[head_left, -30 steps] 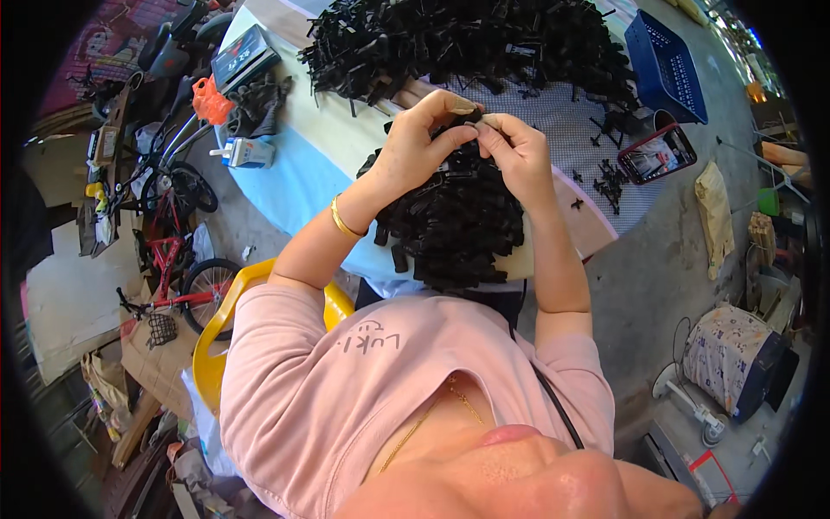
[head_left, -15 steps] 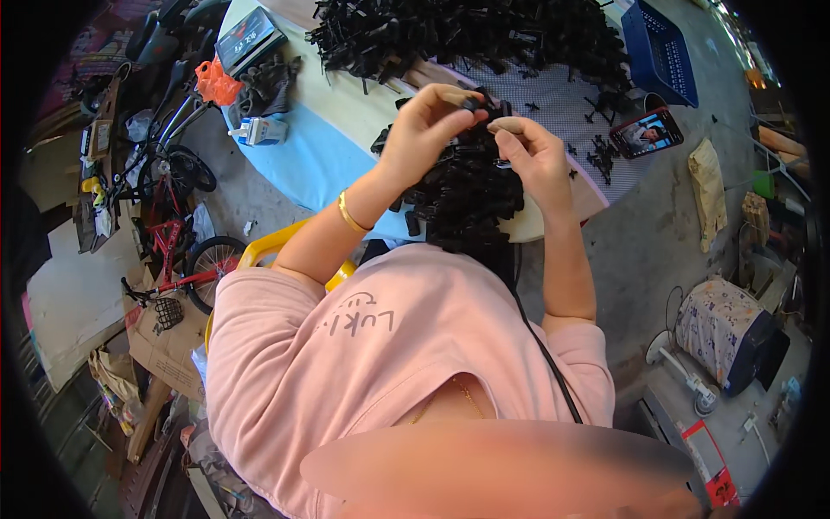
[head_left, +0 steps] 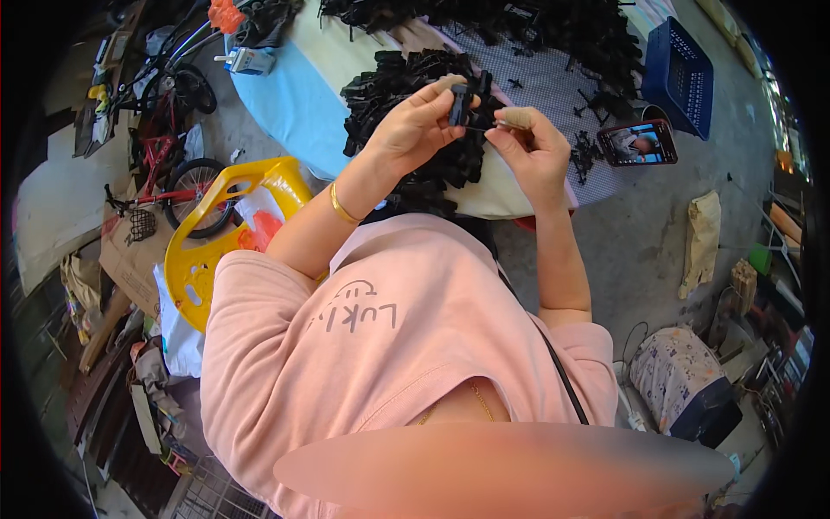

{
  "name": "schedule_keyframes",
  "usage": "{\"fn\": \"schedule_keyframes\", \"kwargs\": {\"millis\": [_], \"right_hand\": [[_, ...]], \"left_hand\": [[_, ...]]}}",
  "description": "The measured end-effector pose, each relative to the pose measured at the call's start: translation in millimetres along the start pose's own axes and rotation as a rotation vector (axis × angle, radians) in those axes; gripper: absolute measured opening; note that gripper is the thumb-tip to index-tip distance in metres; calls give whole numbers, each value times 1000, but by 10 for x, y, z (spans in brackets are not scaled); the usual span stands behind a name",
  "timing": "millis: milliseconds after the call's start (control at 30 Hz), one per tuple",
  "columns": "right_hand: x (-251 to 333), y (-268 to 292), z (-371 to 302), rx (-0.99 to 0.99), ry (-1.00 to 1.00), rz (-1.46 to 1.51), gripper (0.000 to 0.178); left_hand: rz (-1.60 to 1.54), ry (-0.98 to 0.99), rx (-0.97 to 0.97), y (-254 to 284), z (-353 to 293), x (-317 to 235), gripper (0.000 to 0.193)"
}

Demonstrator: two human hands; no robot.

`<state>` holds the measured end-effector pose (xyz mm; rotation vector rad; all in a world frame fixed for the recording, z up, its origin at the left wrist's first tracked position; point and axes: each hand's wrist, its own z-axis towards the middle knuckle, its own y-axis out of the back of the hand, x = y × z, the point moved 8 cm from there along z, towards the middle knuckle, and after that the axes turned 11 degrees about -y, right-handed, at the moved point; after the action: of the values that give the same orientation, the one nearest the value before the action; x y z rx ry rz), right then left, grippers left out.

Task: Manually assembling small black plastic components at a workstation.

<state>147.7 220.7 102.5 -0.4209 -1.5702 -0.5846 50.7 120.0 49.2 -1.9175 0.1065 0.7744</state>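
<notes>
My left hand (head_left: 413, 128) is closed on a small black plastic part (head_left: 460, 104), held upright between thumb and fingers. Facing it, my right hand (head_left: 533, 156) is pinched, with pale covers on its fingertips. A thin, light sliver shows between the right fingertips and the black part; its kind is too small to tell. Both hands are above a heap of black plastic parts (head_left: 380, 95) near the table's front edge. Farther back lies a larger heap of black pieces (head_left: 553, 26), and loose small black pieces (head_left: 586, 156) are scattered right of my right hand.
Cloths cover the table (head_left: 290, 108). A lit phone (head_left: 638, 143) leans at its right edge beside a blue plastic basket (head_left: 679, 78). A white-and-blue carton (head_left: 251, 60) stands at the left. Behind my left arm is a yellow chair (head_left: 194, 259); a red bicycle (head_left: 169, 195) stands beyond.
The view has shifted, showing more of the near heap and the yellow chair. My left hand has turned the black part upright, and my right fingers have closed into a pinch beside it.
</notes>
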Motion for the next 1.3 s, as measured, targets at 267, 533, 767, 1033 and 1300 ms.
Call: {"fn": "schedule_keyframes", "kwargs": {"millis": [267, 533, 767, 1033, 1300], "right_hand": [[-206, -42, 65, -66, -226, 169, 16], [-580, -93, 93, 51, -534, 497, 16], [-555, -160, 131, 8, -535, 379, 17], [-612, -244, 269, 48, -550, 280, 18], [-793, 76, 1206, -84, -219, -277, 33]], "left_hand": [[591, -48, 261, -350, -3, -8, 38], [728, -33, 271, -278, 267, -81, 34], [742, -134, 281, -251, 384, -138, 31], [1011, -405, 212, -126, 372, -263, 16], [646, -102, -26, 308, 530, -349, 32]]}}
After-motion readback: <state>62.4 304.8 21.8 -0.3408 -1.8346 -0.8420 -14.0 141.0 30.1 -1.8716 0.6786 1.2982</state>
